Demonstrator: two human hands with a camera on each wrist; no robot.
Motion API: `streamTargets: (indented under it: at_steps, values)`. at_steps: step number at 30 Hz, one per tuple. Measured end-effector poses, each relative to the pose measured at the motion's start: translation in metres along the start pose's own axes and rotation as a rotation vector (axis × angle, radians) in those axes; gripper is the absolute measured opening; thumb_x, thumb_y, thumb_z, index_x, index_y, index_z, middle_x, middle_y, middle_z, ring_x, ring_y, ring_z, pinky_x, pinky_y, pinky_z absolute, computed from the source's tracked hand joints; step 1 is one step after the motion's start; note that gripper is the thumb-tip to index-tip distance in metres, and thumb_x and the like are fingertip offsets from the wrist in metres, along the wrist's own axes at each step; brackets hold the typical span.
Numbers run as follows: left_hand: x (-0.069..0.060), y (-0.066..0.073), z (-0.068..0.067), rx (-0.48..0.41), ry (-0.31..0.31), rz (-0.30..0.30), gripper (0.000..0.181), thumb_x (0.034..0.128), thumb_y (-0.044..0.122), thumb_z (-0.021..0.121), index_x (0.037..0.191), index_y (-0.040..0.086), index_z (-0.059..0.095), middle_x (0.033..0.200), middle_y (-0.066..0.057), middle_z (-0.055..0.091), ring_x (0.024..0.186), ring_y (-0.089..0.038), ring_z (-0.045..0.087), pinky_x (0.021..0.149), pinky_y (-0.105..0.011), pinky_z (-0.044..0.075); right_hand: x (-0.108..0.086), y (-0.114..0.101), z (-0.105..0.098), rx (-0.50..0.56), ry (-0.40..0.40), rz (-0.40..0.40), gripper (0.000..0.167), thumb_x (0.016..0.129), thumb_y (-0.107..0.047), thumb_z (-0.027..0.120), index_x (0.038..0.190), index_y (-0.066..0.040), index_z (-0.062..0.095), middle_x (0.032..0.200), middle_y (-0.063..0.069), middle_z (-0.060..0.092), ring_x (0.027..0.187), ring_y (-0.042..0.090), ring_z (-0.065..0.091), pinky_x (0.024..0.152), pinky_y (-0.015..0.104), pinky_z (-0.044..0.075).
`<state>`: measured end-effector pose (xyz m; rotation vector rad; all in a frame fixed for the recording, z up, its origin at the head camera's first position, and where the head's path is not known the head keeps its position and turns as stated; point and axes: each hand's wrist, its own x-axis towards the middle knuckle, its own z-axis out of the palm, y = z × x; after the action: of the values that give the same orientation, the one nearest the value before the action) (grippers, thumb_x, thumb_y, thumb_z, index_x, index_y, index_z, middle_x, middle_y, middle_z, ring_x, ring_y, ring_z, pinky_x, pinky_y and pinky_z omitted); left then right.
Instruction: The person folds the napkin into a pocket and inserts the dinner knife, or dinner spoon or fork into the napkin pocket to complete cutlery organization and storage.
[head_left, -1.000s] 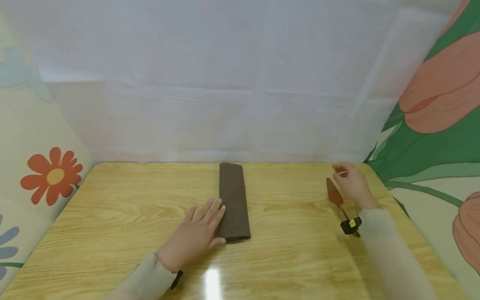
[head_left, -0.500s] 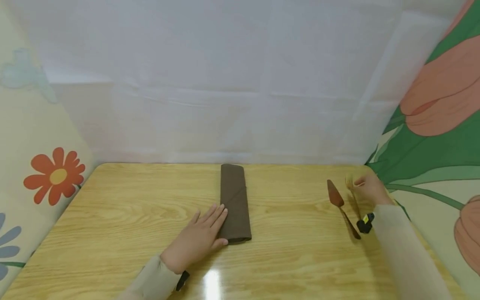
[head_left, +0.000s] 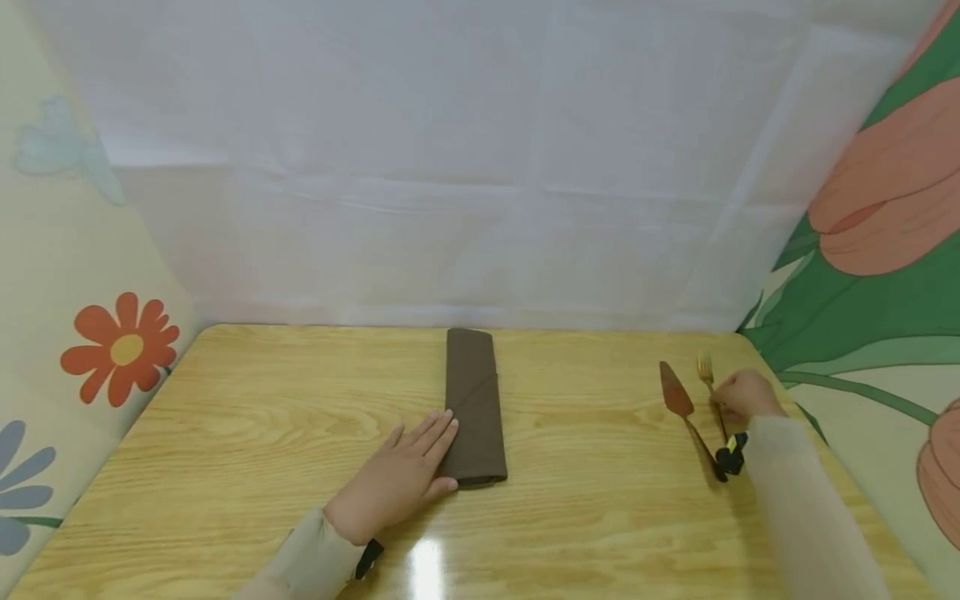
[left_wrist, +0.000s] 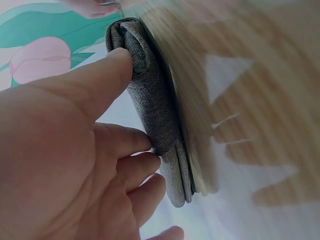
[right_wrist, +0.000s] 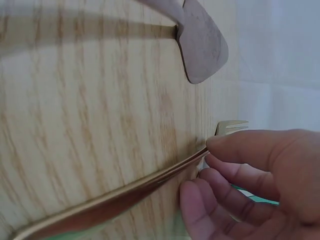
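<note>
My left hand [head_left: 397, 483] rests with fairly straight fingers against the left edge of a folded brown cloth [head_left: 476, 408] lying lengthwise on the table. In the left wrist view, thumb and fingertips touch the side of the rolled cloth [left_wrist: 152, 105]. Over on the right, my right hand [head_left: 750, 393] pinches a gold fork [head_left: 705, 367] just below its head, tines pointing away from me. The right wrist view shows the fork's handle [right_wrist: 125, 192] running along the wood, with thumb and index finger at its neck. Beside it lies a copper-coloured cake server [head_left: 677, 398], apart from the hand.
Everything lies on a wood-grain table [head_left: 585, 483]. A white sheet [head_left: 480, 167] hangs behind its far edge. Flower-patterned walls [head_left: 892, 325] stand on both sides, the right one close to my right hand.
My right hand has moved right and slightly nearer me, from beside the cake server's tip to the fork, and now pinches it. My left hand stays against the cloth.
</note>
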<state>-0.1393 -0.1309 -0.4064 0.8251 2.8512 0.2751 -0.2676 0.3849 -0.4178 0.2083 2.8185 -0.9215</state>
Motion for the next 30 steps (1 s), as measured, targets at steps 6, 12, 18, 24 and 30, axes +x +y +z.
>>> streamTargets:
  at_steps: [6,12,18,24,30]
  values:
    - [0.000,0.000,-0.001,-0.003,0.005,0.004,0.071,0.1027,0.040,0.058,0.154,-0.004,0.035,0.163,-0.019,0.028,0.150,-0.037,0.026,0.114,-0.067,0.027,0.002,0.002,0.003,0.126,-0.027,0.081,0.015,0.086,-0.004,0.062,0.083,0.010,0.068,0.067,0.004,0.059,0.060,0.013,0.060,0.057,0.029,0.057]
    - [0.001,0.001,-0.002,-0.010,0.000,0.004,0.071,0.1028,0.040,0.057,0.155,-0.004,0.035,0.163,-0.019,0.028,0.150,-0.036,0.027,0.115,-0.067,0.026,0.003,0.004,0.006,0.173,-0.030,0.117,0.017,0.086,-0.005,0.062,0.075,0.009,0.067,0.060,0.002,0.057,0.056,0.013,0.058,0.055,0.027,0.055]
    - [0.001,0.001,-0.003,-0.021,-0.003,0.001,0.072,0.1028,0.040,0.057,0.155,-0.004,0.035,0.163,-0.019,0.028,0.150,-0.036,0.027,0.114,-0.066,0.026,0.002,0.007,0.007,0.144,-0.016,0.126,0.020,0.084,-0.009,0.062,0.066,-0.001,0.060,0.057,0.000,0.056,0.052,0.011,0.058,0.052,0.024,0.053]
    - [0.001,0.001,-0.003,-0.021,-0.004,0.007,0.071,0.1029,0.039,0.058,0.154,-0.005,0.036,0.163,-0.020,0.029,0.150,-0.036,0.028,0.114,-0.066,0.027,-0.001,0.006,0.002,0.132,-0.014,0.125,0.022,0.088,-0.014,0.061,0.071,0.002,0.062,0.061,0.001,0.060,0.055,0.012,0.058,0.054,0.025,0.052]
    - [0.002,0.001,-0.002,-0.021,-0.008,0.000,0.071,0.1028,0.039,0.058,0.155,-0.004,0.035,0.163,-0.019,0.028,0.150,-0.035,0.027,0.115,-0.066,0.026,0.004,0.010,-0.003,0.056,0.061,0.009,0.030,0.087,-0.015,0.060,0.058,-0.009,0.059,0.056,-0.004,0.056,0.057,0.015,0.051,0.057,0.030,0.045]
